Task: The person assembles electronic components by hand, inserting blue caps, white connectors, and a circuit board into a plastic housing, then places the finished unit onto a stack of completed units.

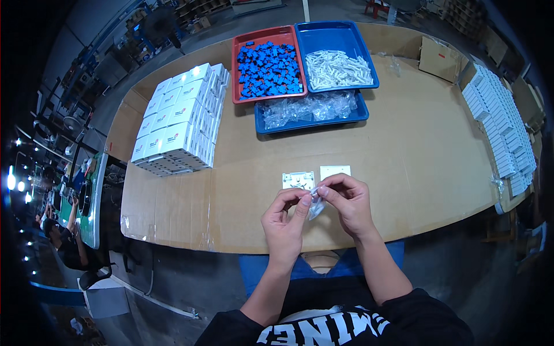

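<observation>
Near the table's front edge, my left hand (287, 222) and my right hand (348, 206) meet, both closed in a pinch on a small clear plastic bag (316, 209). The bag hangs down between them, with something whitish inside that I cannot make out. Just beyond my fingers, a white plastic housing (297, 179) lies with its inner side up, partly covered by my left hand. Beside it, behind my right hand, rests a flat white plate (334, 170).
At the back stand a red tray (235, 81) of blue parts, a blue tray (369, 63) of white pieces and another blue tray (265, 129) of clear bags. White boxes (179, 112) are stacked at left, white housings (499, 127) at right. Another person (69, 245) sits far left.
</observation>
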The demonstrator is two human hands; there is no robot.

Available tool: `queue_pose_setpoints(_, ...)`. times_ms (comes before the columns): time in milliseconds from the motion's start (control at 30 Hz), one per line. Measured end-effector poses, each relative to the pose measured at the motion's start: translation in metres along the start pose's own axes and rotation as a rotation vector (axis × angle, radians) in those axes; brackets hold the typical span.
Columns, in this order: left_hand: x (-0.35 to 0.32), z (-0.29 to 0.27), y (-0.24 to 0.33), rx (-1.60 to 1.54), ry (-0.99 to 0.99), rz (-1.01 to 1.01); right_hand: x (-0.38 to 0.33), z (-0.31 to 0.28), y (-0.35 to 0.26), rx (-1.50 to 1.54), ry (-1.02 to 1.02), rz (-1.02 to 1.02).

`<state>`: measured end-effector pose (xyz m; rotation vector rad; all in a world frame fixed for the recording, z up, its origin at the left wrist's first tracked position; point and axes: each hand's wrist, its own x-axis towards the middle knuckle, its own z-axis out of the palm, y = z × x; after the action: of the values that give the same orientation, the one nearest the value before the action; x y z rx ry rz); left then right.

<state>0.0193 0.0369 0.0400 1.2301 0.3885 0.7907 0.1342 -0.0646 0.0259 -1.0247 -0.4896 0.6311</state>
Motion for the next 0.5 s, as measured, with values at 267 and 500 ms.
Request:
queue_pose_setpoints(267, 0.0011, -0.0009, 0.0013, 0.082, -0.038, 0.023, 0.0011, -0.002, -0.0013, 0.028, -0.039, -0.107)
queue_pose_setpoints(500, 0.0039, -0.0026, 0.0029, 0.069, -0.043, -0.01, 0.001, 0.002, -0.0042, 0.066, -0.025, -0.061)
